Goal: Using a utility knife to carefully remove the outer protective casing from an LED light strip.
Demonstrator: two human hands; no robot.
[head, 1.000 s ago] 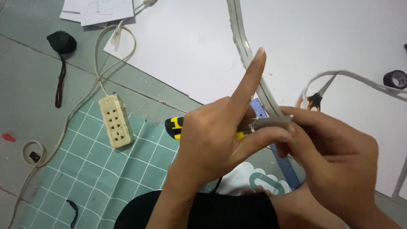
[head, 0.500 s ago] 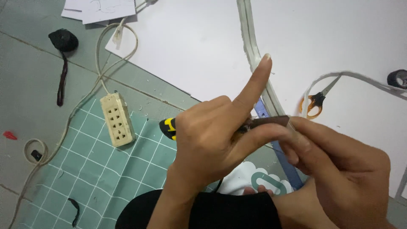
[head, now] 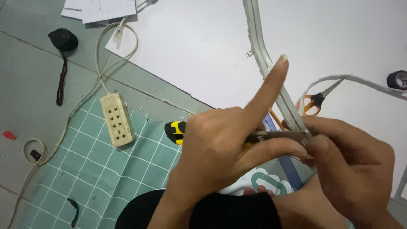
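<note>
Yellow-black tool mostly hidden behind left hand.

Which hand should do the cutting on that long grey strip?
Probably the left hand: it already grips the yellow and black knife, with its blade against the grey strip. The right hand pinches the strip's end, so it can steady it.

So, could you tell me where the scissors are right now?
In the head view, the orange-handled scissors lie on the white sheet at the right, just beyond the right hand and beside the long grey strip.
</note>
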